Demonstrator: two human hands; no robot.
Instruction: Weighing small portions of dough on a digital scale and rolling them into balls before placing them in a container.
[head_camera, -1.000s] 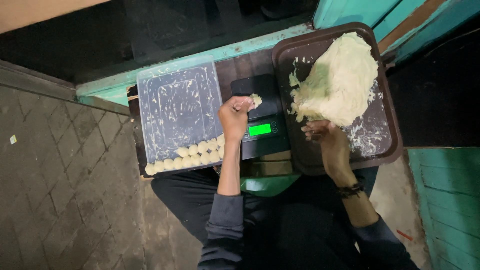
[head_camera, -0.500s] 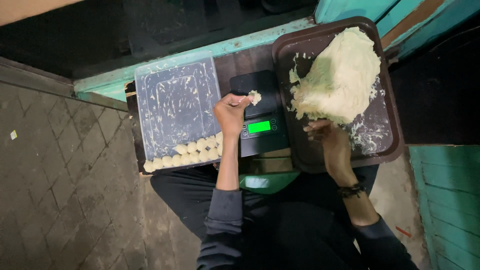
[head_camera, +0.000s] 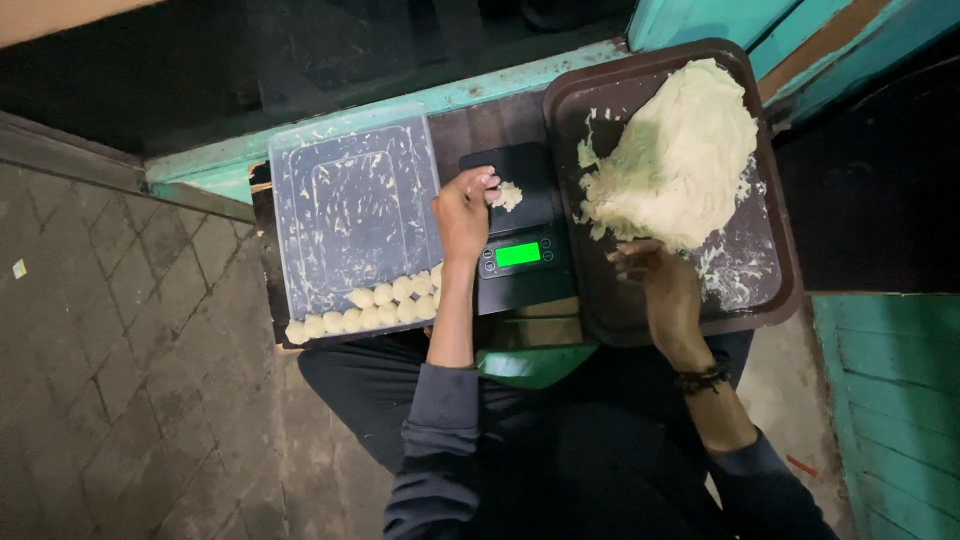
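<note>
The scene is dim, lit from above and slightly in front, so the pale dough mound (head_camera: 675, 160) and the clear plastic tray (head_camera: 350, 215) stand out brightest. The scale display (head_camera: 518, 254) glows green, a little blown out. Beyond the bench's far edge everything sinks into near black. The person's lap is murky, grain shows there, and the paving at the left looks soft, perhaps from motion.

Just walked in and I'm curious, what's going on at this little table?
A seated person's left hand holds a small pale dough piece over a black digital scale with a green lit display. The right hand rests by the large pale dough mass on a dark brown tray. Small dough balls line a clear plastic lid.
</note>
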